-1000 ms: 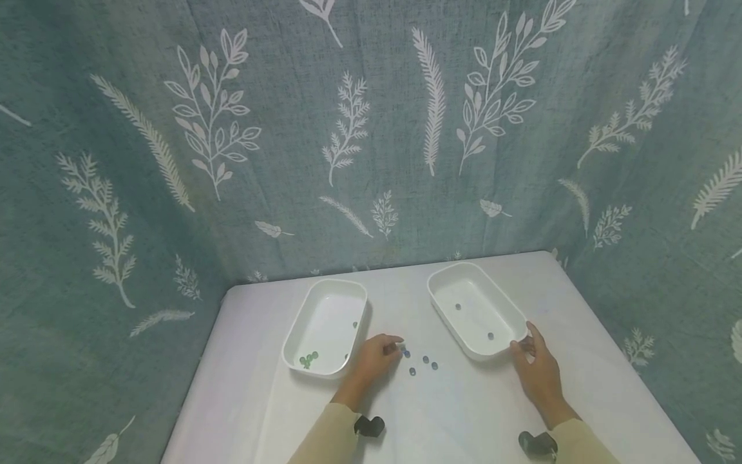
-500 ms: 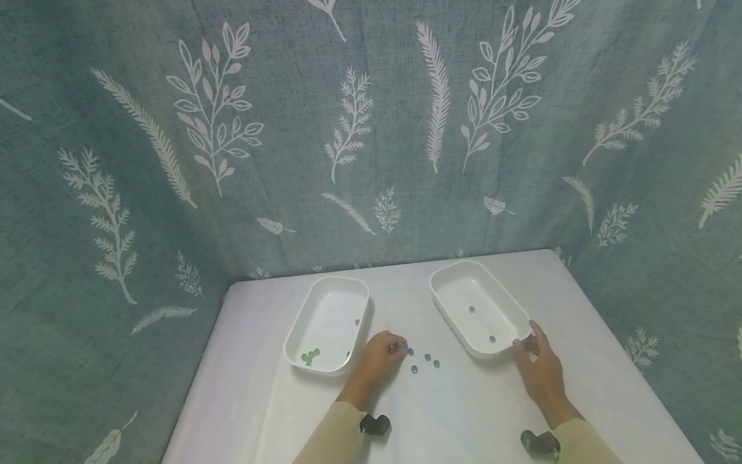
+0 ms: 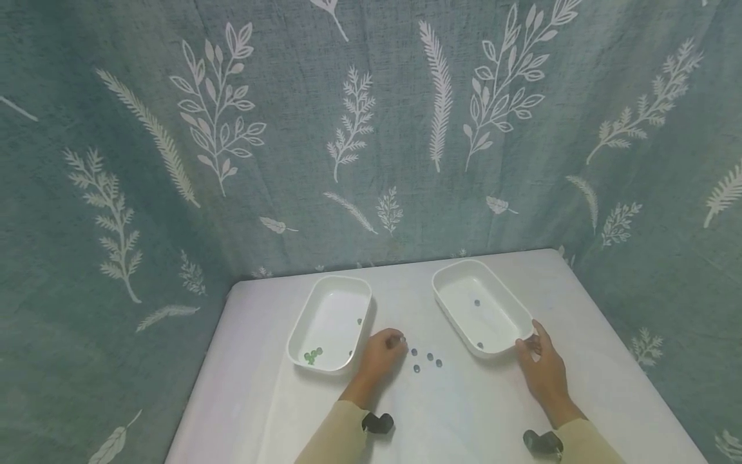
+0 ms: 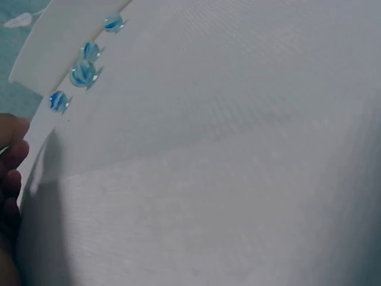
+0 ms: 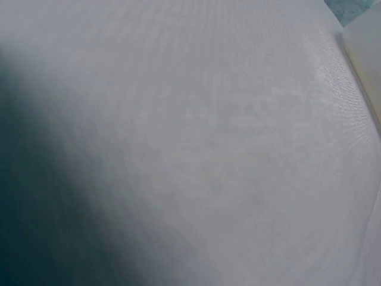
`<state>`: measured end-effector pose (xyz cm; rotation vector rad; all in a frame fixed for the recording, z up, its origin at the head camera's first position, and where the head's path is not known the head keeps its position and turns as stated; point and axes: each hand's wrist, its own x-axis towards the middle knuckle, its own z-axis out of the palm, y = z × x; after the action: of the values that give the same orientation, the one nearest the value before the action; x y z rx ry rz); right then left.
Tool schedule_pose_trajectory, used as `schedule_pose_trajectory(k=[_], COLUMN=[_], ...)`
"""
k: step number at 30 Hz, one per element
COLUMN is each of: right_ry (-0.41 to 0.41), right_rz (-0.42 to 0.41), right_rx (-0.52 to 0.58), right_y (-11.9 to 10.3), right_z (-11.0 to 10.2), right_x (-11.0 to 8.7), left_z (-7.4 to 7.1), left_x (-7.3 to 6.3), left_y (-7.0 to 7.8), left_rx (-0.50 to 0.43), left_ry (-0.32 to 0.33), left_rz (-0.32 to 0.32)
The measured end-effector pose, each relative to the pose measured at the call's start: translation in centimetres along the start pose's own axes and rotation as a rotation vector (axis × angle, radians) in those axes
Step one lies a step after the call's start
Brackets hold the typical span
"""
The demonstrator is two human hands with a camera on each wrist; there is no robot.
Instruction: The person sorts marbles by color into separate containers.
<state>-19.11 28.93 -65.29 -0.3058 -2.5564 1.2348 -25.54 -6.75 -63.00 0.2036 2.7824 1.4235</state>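
Observation:
My left hand (image 3: 382,356) is beside the left tray, thumb and fingertips drawn together in a pinch on a marble, which the fingers mostly hide. Just right of it, several clear marbles with blue swirls (image 4: 83,72) lie on the white cloth. In the left wrist view its curled fingers (image 4: 13,156) show at the left edge. My right hand (image 3: 542,370) grips the near right corner of a white rectangular tray (image 3: 449,317), thumb at the near side and fingers round the corner. Two blue marbles (image 3: 477,303) lie apart inside this tray.
A second white tray (image 3: 297,335) stands at left, with several green marbles (image 3: 313,356) in its near left corner and small ones along its right wall. The white-covered table (image 3: 261,303) meets a green leaf-patterned curtain (image 3: 290,161) behind and at both sides.
The left fingers have closed on one blue marble and drawn it slightly away from the others. Both marbles in the right tray have rolled to new spots. The right hand keeps its grip.

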Motion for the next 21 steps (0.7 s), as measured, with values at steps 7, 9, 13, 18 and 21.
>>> schedule_pose_trajectory(k=[7,9,13,18,21], right_ry=[-0.005,-0.005,-0.01,-0.017,-0.021], right_rz=[-0.001,-0.002,0.004,0.017,0.02], right_rx=[0.001,0.001,0.0,0.001,0.007], right_y=[-0.1,0.0,0.0,-0.3,-0.5], right_z=[-0.1,-0.1,-0.1,-0.2,-0.3], right_x=[0.0,0.0,0.1,0.1,0.0], left_z=[-0.5,-0.4,-0.4,-0.5,-0.6], left_x=[0.2,0.4,0.9,1.4,1.6], left_y=[0.3,0.3,0.6,1.2,1.6], left_rx=[0.002,0.0,-0.021,-0.015,-0.011], left_ry=[-0.012,-0.017,-0.022,-0.019,-0.014], left_rz=[0.011,0.017,0.018,0.035,0.048])
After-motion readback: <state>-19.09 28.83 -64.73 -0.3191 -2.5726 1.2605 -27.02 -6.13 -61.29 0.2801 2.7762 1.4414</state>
